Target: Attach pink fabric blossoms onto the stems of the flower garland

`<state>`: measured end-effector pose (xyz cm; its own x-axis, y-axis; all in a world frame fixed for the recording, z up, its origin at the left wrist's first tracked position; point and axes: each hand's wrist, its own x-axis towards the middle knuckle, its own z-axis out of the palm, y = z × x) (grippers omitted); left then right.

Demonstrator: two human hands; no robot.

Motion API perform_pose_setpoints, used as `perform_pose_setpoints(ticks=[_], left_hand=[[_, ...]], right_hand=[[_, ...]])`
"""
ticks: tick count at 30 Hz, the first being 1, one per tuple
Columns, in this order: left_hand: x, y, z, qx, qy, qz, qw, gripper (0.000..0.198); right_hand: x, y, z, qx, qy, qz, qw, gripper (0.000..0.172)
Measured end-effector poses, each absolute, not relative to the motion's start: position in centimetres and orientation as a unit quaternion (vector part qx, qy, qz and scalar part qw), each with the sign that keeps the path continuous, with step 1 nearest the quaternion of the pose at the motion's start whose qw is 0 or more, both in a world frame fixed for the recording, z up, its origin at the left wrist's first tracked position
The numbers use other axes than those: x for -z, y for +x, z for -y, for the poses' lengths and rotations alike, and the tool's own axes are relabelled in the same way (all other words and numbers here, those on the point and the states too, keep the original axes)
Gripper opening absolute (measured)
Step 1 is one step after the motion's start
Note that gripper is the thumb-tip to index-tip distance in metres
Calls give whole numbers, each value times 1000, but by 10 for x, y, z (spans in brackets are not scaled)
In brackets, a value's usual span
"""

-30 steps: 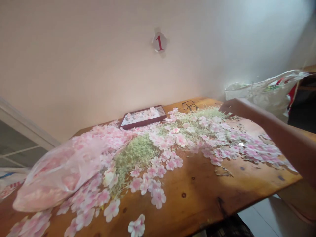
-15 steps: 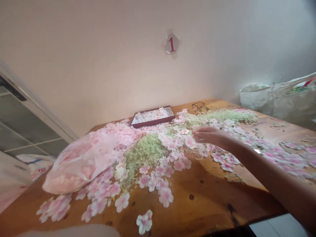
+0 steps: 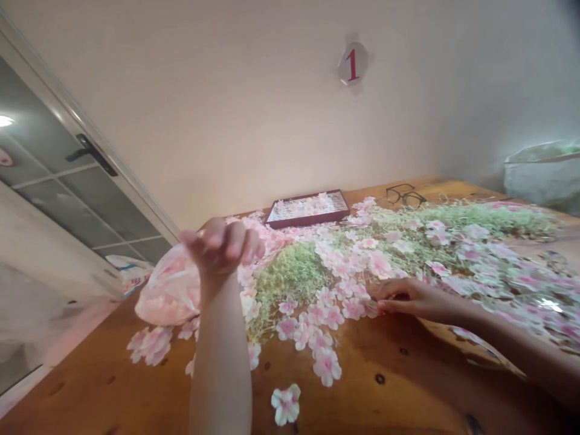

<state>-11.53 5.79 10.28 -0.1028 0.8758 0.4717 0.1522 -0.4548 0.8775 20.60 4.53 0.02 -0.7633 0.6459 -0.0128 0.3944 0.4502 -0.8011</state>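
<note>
My left hand (image 3: pixel 222 248) is raised above the wooden table (image 3: pixel 385 374), fingers curled, in front of a translucent plastic bag (image 3: pixel 170 290) stuffed with pink petals. Its palm is hidden. My right hand (image 3: pixel 408 300) rests low at the front edge of the spread, its fingertips against pink-and-white artificial flowers (image 3: pixel 348 308). Behind them lies a pale green mass of dried moss (image 3: pixel 290 281). One loose flower (image 3: pixel 285 405) sits apart near the table's front.
A dark red tray (image 3: pixel 308 209) of pale flowers stands at the table's back edge, beside black-framed glasses (image 3: pixel 405 195). A white sack (image 3: pixel 544 175) sits at the far right. On the wall hangs a numbered "1" sign (image 3: pixel 352 63). A glazed door (image 3: pixel 90 156) stands at the left.
My left hand has risen into view over the bag. My right hand has dropped toward the front of the flowers. The view has turned left, so the table appears shifted right.
</note>
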Motion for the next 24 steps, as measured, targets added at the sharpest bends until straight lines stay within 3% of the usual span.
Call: perform_pose_setpoints(ticks=[4, 6, 9, 14, 18, 24], left_hand=[[-81, -115, -87, -526, 632, -491, 287, 40], [-60, -120, -106, -417, 631, -635, 156, 35], [-24, -131, -125, -386, 604, -693, 82, 28], [16, -148, -133, -332, 587, -735, 69, 28], [12, -153, -131, -334, 577, -743, 58, 19], [-32, -126, -132, -411, 596, -688, 54, 23]], right_hand=[[2, 203, -41, -468, -321, 812, 136, 34], [2, 201, -38, -472, -320, 808, 148, 32], [3, 199, -35, -416, -329, 832, 161, 31], [8, 197, -35, -303, -355, 873, 141, 34], [9, 197, -35, -263, -357, 888, 124, 35], [8, 199, -36, -270, -356, 884, 137, 31]])
